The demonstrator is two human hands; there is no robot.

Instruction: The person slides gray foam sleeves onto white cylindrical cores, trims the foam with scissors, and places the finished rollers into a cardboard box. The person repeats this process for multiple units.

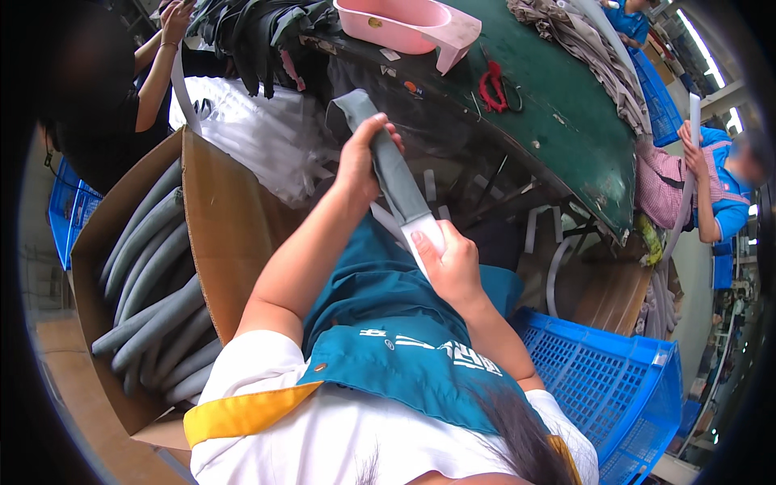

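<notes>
Both my hands are on a white foam tube (432,234) that slants up and away in front of my lap. A grey-green fabric sleeve (394,183) covers its upper part; the white end sticks out below. My left hand (362,160) is wrapped around the sleeve near its far end, where the cloth flops over loosely. Lower down, my right hand (453,263) grips the bare white part just under the sleeve's edge, thumb on top. The tube's lowest end is hidden by my right hand and lap.
A cardboard box (234,218) of grey covered tubes (153,311) stands at left. A blue crate (594,372) is at right. Ahead, a green table (558,137) bears a pink tub (396,24), red-handled scissors (493,87) and piled cloth (250,36). Co-workers flank it.
</notes>
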